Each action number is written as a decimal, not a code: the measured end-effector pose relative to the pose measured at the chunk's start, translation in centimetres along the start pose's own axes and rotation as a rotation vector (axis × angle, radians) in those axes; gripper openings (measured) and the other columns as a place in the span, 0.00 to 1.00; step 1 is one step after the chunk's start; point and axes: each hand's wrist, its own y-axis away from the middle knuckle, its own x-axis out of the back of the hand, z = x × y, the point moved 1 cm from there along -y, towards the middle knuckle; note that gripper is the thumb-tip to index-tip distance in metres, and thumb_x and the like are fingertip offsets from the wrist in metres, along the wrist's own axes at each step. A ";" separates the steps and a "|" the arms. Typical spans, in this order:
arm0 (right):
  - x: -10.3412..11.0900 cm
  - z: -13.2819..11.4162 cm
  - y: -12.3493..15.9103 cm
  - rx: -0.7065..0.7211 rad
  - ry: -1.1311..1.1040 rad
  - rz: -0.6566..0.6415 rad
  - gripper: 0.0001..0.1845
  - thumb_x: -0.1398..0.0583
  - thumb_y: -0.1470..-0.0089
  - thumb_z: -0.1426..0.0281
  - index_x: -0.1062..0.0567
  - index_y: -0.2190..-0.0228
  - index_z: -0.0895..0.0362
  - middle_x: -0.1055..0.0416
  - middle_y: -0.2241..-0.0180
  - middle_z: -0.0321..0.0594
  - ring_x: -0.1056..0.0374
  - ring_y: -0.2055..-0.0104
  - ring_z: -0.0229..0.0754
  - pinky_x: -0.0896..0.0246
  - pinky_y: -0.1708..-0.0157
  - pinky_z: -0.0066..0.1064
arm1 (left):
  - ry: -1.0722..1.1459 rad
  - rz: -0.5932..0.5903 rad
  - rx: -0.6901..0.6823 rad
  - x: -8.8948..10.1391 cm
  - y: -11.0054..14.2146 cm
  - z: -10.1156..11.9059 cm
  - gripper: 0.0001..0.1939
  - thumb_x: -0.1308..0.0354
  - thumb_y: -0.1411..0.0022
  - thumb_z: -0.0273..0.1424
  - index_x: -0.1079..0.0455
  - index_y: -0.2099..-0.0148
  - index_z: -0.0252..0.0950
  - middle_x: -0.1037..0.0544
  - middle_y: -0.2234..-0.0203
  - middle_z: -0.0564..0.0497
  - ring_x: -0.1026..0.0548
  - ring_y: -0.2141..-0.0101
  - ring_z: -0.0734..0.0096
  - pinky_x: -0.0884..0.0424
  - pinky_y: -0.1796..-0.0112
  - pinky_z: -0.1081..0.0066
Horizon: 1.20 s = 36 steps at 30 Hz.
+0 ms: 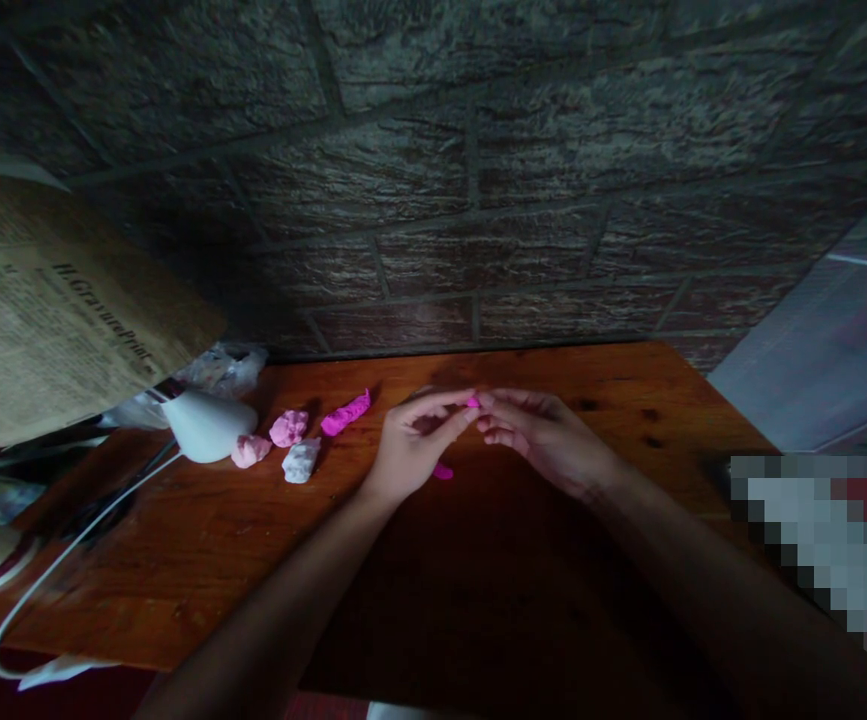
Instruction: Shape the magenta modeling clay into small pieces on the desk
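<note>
One wall of rough, dark blocks rises behind a brown wooden counter. Next in size, a printed lampshade leans in from the left, and a pale panel stands at the right. Both bare forearms reach over the counter; the left hand and right hand meet above it, each grip narrow, thumb and fingers pinching one small magenta piece between them. Left of the hands sits a white lamp base, crumpled clear plastic behind it and a white cord curving toward the near edge. Between base and left hand lie a magenta strip, two light pink lumps, one just beside the base, and a whitish lump on their near side. A magenta bit shows on the counter beneath the left hand, partly hidden. Smallest is the small magenta piece, held up at the fingertips, mostly covered.
</note>
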 end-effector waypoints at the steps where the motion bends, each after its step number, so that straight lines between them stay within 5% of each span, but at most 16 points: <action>1: 0.0 0.0 0.0 -0.002 -0.003 0.009 0.19 0.22 0.64 0.55 0.13 0.69 0.50 0.20 0.67 0.37 0.29 0.65 0.36 0.34 0.62 0.30 | 0.005 -0.004 0.019 0.0 0.0 0.0 0.09 0.30 0.41 0.31 0.17 0.56 0.40 0.20 0.75 0.53 0.30 0.77 0.78 0.34 0.76 0.76; 7: 0.0 0.1 0.1 -0.014 0.021 0.064 0.19 0.22 0.65 0.57 0.13 0.68 0.50 0.19 0.66 0.37 0.30 0.66 0.34 0.35 0.64 0.28 | 0.040 -0.032 0.106 0.0 0.0 0.0 0.11 0.30 0.41 0.33 0.17 0.55 0.38 0.24 0.81 0.56 0.32 0.80 0.79 0.36 0.77 0.77; 18: -0.1 -0.2 0.2 -0.021 0.038 0.084 0.22 0.21 0.68 0.54 0.14 0.71 0.53 0.21 0.71 0.35 0.31 0.70 0.33 0.37 0.68 0.27 | 0.032 -0.008 0.164 0.0 -0.1 0.0 0.12 0.28 0.44 0.38 0.17 0.60 0.37 0.21 0.78 0.53 0.32 0.79 0.79 0.35 0.76 0.76; 27: 0.3 0.1 0.1 0.042 0.100 0.097 0.19 0.25 0.57 0.55 0.15 0.65 0.53 0.19 0.64 0.40 0.30 0.68 0.36 0.35 0.66 0.30 | 0.099 0.055 0.217 0.3 -0.2 -0.4 0.13 0.28 0.43 0.39 0.18 0.60 0.37 0.17 0.73 0.52 0.30 0.79 0.79 0.31 0.76 0.76; 36: -0.1 -0.1 0.2 0.069 0.158 0.088 0.19 0.26 0.57 0.54 0.15 0.68 0.54 0.22 0.69 0.37 0.33 0.70 0.35 0.38 0.68 0.30 | 0.138 0.012 0.236 0.2 -0.2 -0.2 0.11 0.28 0.44 0.38 0.18 0.62 0.39 0.15 0.71 0.51 0.29 0.78 0.79 0.28 0.74 0.74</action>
